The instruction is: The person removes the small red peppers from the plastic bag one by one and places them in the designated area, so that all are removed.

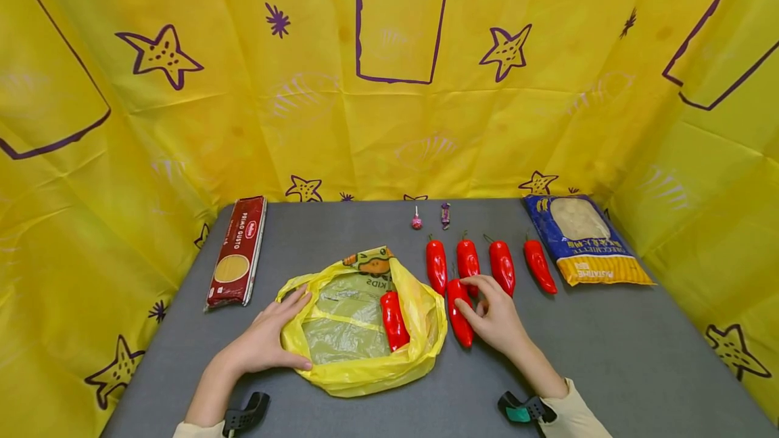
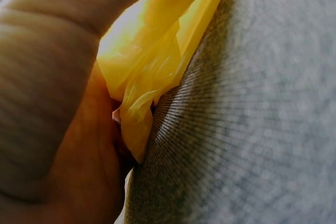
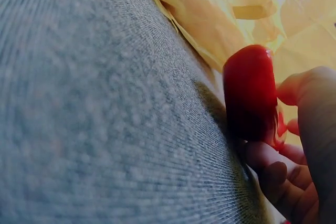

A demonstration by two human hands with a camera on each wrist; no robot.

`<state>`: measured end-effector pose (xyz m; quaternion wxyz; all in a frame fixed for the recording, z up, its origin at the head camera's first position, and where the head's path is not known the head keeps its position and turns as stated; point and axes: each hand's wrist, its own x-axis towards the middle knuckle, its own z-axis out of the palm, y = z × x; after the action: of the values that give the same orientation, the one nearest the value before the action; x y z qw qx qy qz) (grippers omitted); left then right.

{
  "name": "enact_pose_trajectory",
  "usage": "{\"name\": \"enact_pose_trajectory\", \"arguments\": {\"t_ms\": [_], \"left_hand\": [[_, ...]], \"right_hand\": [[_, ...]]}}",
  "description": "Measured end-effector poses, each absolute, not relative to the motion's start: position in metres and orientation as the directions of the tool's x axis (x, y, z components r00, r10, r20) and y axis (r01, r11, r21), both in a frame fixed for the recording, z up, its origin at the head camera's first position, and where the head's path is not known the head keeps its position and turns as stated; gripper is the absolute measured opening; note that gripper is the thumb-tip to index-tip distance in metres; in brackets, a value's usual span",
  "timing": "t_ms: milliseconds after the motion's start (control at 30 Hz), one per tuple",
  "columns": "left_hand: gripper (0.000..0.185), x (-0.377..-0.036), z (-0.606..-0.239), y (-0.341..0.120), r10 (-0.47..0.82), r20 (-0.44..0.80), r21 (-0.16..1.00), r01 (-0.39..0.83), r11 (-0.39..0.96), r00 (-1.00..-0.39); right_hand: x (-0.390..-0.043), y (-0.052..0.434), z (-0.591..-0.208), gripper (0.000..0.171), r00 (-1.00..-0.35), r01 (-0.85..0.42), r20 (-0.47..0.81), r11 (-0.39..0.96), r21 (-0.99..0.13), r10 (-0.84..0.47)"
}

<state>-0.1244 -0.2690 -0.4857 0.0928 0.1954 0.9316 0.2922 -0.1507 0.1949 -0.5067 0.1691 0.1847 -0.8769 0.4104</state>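
A glossy red pepper (image 1: 459, 313) lies on the grey tabletop (image 1: 608, 350) just right of a crumpled yellow plastic bag (image 1: 365, 316), its long axis running roughly from near to far, stem end away from the person. The right hand (image 1: 493, 313) curls its fingers and thumb around this pepper; the right wrist view shows the fingertips (image 3: 273, 174) under its rounded end (image 3: 250, 93). The left hand (image 1: 270, 336) rests with straight fingers on the bag's left rim. A second red pepper (image 1: 394, 320) lies inside the bag, similarly aligned. Four more red peppers (image 1: 483, 263) stand in a row beyond the right hand, stems pointing away. Yellow star-printed sheeting (image 1: 389, 73) walls the table on three sides.
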Motion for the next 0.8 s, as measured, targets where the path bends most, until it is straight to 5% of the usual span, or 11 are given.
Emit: {"name": "enact_pose_trajectory", "arguments": {"t_ms": [800], "left_hand": [[0.126, -0.125, -0.484, -0.269, 0.418, -0.073, 0.591, 0.298, 0.749, -0.906]], "right_hand": [[-0.153, 0.201, -0.495, 0.040, -0.865, -0.459, 0.481, 0.617, -0.639, -0.144]]}}
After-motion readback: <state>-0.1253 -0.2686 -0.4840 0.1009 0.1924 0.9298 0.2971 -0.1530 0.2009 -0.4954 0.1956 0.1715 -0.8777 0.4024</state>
